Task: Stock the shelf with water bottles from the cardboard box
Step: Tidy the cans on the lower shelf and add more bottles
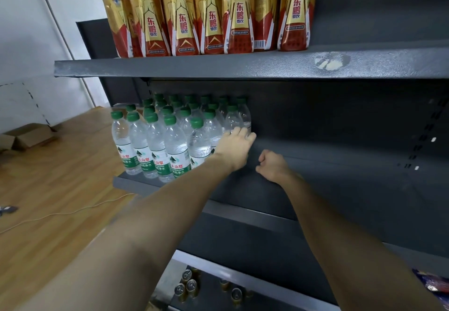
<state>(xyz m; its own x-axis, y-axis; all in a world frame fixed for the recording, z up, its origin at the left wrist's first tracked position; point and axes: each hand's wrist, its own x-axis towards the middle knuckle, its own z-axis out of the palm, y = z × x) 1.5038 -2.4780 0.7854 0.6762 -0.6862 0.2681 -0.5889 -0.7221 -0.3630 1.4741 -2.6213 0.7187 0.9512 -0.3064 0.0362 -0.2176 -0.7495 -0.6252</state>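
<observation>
Meanwhile, at the far left of the water bottles [170,138], an opened cardboard box [29,137] sits on the wood floor [60,177], well apart from the shelf [315,165] you are stocking. The green-capped bottles stand upright in tight rows on that shelf's left end, labels facing out, a block packed from the back wall to the front lip, probably so later bottles can fill rightward. Your left hand [237,146] reaches to the right edge of the block, fingers [245,133] curled against the outermost bottle at its shoulder; judged from the pose, you are settling it flush with its row. Whether the fingers fully wrap it cannot be told. Just right of the bottles, your right hand [271,165] hangs over bare shelf in a loose fist, holding nothing. Right of that, the shelf runs dark and unfilled. Above the bottles stand gold-and-red drink bottles [211,14]; below them, cans [189,286] show their tops.
</observation>
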